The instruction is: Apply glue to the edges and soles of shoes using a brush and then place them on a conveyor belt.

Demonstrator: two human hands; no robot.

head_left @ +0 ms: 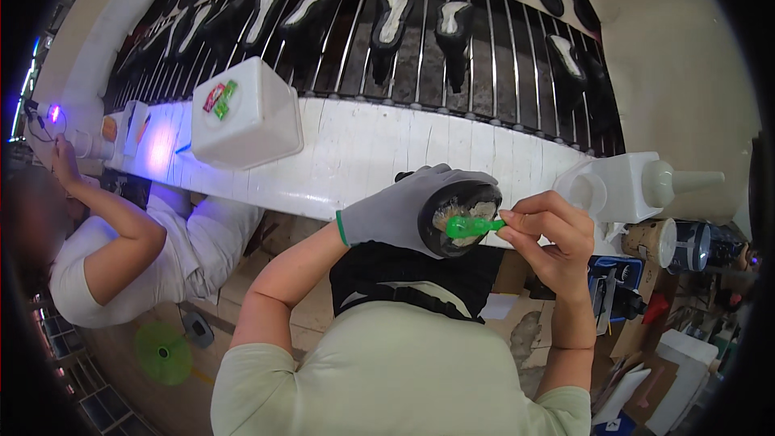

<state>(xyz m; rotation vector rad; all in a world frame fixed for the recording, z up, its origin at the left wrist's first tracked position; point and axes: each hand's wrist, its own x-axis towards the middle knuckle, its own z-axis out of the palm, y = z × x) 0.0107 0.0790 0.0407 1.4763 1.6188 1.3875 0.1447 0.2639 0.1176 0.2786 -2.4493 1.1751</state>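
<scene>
White-painted planks make up the counter (pixel 363 153) across my view, with a dark slatted conveyor (pixel 420 48) behind it carrying rows of black soles (pixel 391 20). On the counter sit a big white jug (pixel 242 113) to the left and a white squeeze bottle (pixel 638 186) lying on its side to the right. Over the counter's near edge I hold a black shoe (pixel 460 218), sole side up, its pale glue-smeared middle showing. My left hand (pixel 387 210), in a grey glove, is wrapped around the shoe from the left; my bare right hand (pixel 549 234) pinches a small green brush (pixel 472 227) by its handle, tip on the sole. I judge the shoe light and a bit flexible, tacky where coated, so best gripped at the clean rim. The brush is light and stiff. Room is open toward my chest; the bottle crowds the right, and another person (pixel 121 250) works well apart at left.
</scene>
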